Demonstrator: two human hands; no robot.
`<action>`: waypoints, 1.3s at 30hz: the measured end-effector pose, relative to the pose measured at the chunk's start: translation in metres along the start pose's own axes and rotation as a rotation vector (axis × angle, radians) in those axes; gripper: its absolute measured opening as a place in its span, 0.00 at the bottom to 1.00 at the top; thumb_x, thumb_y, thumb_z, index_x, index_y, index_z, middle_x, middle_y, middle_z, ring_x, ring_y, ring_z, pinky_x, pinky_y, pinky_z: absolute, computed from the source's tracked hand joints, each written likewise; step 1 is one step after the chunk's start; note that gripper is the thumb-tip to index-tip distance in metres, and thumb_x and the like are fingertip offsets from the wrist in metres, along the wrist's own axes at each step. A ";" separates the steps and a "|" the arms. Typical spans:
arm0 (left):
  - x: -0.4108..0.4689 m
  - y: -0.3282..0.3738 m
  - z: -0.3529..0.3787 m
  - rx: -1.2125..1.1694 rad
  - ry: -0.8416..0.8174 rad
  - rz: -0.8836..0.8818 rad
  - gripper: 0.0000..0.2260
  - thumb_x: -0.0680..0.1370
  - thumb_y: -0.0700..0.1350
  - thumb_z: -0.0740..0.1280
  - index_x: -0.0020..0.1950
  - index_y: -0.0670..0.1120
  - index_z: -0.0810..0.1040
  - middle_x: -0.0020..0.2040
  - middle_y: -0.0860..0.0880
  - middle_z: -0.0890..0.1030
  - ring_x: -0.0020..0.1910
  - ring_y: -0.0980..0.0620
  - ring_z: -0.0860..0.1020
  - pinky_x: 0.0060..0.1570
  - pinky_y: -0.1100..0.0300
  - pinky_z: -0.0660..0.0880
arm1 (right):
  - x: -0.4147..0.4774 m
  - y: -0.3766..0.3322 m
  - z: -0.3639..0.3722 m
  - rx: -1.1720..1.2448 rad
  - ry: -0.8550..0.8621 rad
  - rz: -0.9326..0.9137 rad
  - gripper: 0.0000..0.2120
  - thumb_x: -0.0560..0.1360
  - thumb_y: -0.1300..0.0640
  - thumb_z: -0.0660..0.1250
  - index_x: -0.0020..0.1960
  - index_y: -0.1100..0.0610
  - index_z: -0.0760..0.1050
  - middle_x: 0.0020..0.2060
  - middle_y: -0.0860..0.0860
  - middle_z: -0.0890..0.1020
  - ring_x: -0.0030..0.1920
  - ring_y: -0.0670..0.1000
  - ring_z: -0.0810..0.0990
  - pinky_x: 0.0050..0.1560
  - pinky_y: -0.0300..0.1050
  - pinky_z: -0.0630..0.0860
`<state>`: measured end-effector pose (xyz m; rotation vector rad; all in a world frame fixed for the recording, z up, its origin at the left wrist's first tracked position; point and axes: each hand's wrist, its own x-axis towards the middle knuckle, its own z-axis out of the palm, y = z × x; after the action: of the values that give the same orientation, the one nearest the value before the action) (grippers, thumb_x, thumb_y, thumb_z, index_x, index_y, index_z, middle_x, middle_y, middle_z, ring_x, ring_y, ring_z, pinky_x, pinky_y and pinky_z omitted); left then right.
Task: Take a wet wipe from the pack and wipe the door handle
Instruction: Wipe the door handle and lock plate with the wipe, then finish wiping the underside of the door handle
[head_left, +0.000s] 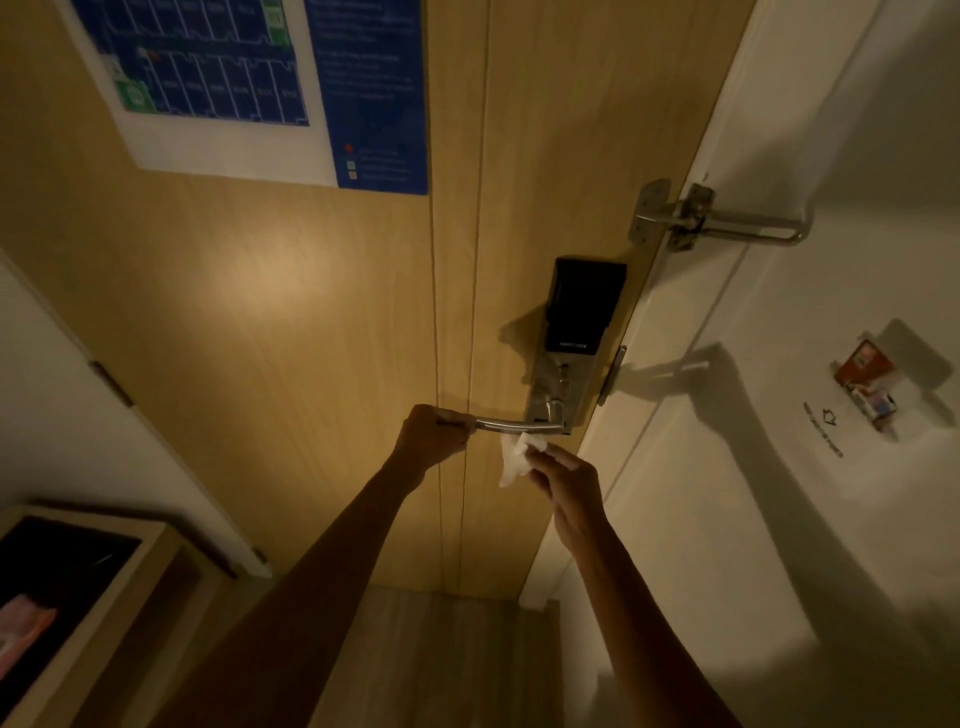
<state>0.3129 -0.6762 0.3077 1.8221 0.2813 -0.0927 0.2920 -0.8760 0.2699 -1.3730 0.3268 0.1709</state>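
A silver lever door handle (511, 426) sticks out leftward from a metal lock plate on the wooden door (291, 322). My left hand (434, 434) is closed around the handle's free end. My right hand (563, 475) holds a crumpled white wet wipe (519, 454) just under the handle's middle, close to it; whether the wipe touches the metal I cannot tell. The wipe pack is not clearly in view.
A black smart lock box (584, 306) sits above the handle, and a metal swing latch (722, 221) bridges door and frame higher up. A blue evacuation plan (249, 83) hangs on the door. A key-card holder (865, 384) is on the white right wall. A wooden cabinet (78, 597) stands lower left.
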 end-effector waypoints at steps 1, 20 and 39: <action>-0.003 0.000 -0.005 -0.013 -0.002 0.008 0.05 0.73 0.40 0.71 0.43 0.48 0.85 0.39 0.47 0.85 0.41 0.50 0.84 0.44 0.58 0.82 | -0.004 0.001 0.004 -0.033 -0.017 -0.026 0.16 0.73 0.60 0.72 0.60 0.59 0.79 0.53 0.56 0.83 0.53 0.55 0.82 0.53 0.48 0.80; -0.145 -0.154 -0.335 0.025 0.583 -0.196 0.06 0.74 0.41 0.70 0.46 0.39 0.84 0.39 0.46 0.81 0.37 0.51 0.79 0.42 0.60 0.79 | -0.097 0.065 0.346 -0.375 -0.478 -0.031 0.11 0.70 0.59 0.74 0.52 0.57 0.82 0.45 0.54 0.85 0.44 0.52 0.84 0.40 0.42 0.82; -0.212 -0.328 -0.561 0.118 0.866 -0.611 0.16 0.77 0.49 0.67 0.61 0.41 0.78 0.62 0.43 0.79 0.58 0.44 0.79 0.59 0.53 0.75 | -0.138 0.234 0.648 -0.974 -0.889 -0.227 0.06 0.72 0.59 0.69 0.45 0.60 0.83 0.39 0.55 0.85 0.33 0.45 0.78 0.25 0.28 0.65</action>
<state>-0.0178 -0.0883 0.1941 1.7414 1.4604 0.2712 0.1733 -0.1873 0.2010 -2.0939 -0.7570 0.7899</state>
